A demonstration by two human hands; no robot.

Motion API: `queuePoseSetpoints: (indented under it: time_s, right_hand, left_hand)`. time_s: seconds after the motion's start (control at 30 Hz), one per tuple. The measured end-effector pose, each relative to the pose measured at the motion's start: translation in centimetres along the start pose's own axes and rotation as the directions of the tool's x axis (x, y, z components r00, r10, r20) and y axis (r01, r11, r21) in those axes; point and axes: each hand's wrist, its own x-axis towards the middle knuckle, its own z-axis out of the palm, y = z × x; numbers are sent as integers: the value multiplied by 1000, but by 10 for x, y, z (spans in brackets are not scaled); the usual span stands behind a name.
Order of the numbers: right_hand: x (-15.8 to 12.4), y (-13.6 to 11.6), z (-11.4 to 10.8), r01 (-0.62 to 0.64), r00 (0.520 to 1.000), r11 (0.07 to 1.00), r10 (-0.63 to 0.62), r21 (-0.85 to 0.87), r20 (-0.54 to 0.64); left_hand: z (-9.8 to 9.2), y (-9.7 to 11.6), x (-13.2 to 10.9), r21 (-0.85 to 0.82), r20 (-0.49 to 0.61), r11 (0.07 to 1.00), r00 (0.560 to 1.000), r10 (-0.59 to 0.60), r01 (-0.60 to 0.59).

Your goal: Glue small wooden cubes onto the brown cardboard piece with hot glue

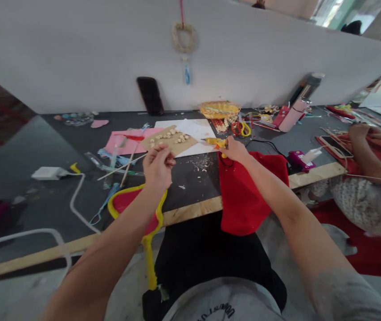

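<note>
My left hand (158, 166) is raised at the near edge of a brown sheet (157, 139), its fingers pinched together around a thin pale stick (120, 168) that points to the left. Small pale beads (170, 134) lie on the brown sheet, which rests partly on white paper (195, 129). To the right, my right hand (234, 149) is wrapped round a yellow glue gun (214, 141), whose nozzle points left toward the sheet. Red cloth (243, 191) hangs over the table edge below my right forearm.
A black phone (150, 96) leans on the wall. Scissors (244, 129), a yellow bundle (219, 109) and a pink bottle (293, 116) stand or lie at the back. A yellow-edged red piece (126, 200) is under my left forearm. Another person's hands (360, 131) are at the right.
</note>
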Motion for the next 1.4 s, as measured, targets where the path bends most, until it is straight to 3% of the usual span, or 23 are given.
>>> queuePoseSetpoints:
  time_s: [0.1, 0.27, 0.4, 0.5, 0.57, 0.67, 0.77, 0.83, 0.9, 1.07, 1.3, 1.4]
  right_hand:
    - [6, 1, 5, -21, 1000, 999, 21, 45, -6]
    - [13, 12, 2, -62, 995, 991, 70, 120, -69]
    - [10, 35, -16, -60, 984, 990, 80, 124, -158]
    - [4, 61, -31, -108, 976, 992, 117, 61, -185]
    - [-1, 79, -38, -157, 970, 988, 157, 14, -184]
    - [-8, 103, -38, -231, 959, 972, 220, -45, -179]
    - [-14, 119, -33, -271, 952, 959, 255, -78, -170]
    - [-17, 125, -30, -281, 953, 955, 266, -95, -141]
    - [-19, 125, -30, -276, 957, 955, 262, -112, -121]
    - [-21, 110, -42, -170, 973, 978, 147, -121, -180]
    - [-19, 72, -41, 112, 972, 991, -124, -68, -202]
    - [-17, 57, -35, 196, 964, 981, -191, 9, -184]
  left_hand:
    - [-2, -3, -21, 106, 96, 994, 995, -27, 17]
    - [-18, 7, -41, 326, 260, 938, 965, 35, -122]
    - [-43, 34, -23, 451, 222, 862, 965, 143, -232]
    - [-68, 55, 2, 605, 169, 751, 964, 204, -265]
    - [-86, 63, 19, 754, 184, 588, 953, 240, -294]
    - [-109, 65, 38, 927, 247, 238, 950, 189, -288]
    - [-124, 60, 48, 945, 317, -129, 937, 147, -300]
    - [-129, 57, 51, 923, 296, -287, 950, 102, -257]
    - [-130, 54, 53, 899, 264, -377, 963, 56, -224]
    - [-127, 49, 64, 877, 233, -440, 972, 33, -195]
    - [-126, 46, 82, 869, 207, -442, 975, -82, -222]
    - [-133, 50, 88, 889, 233, -393, 971, -57, -237]
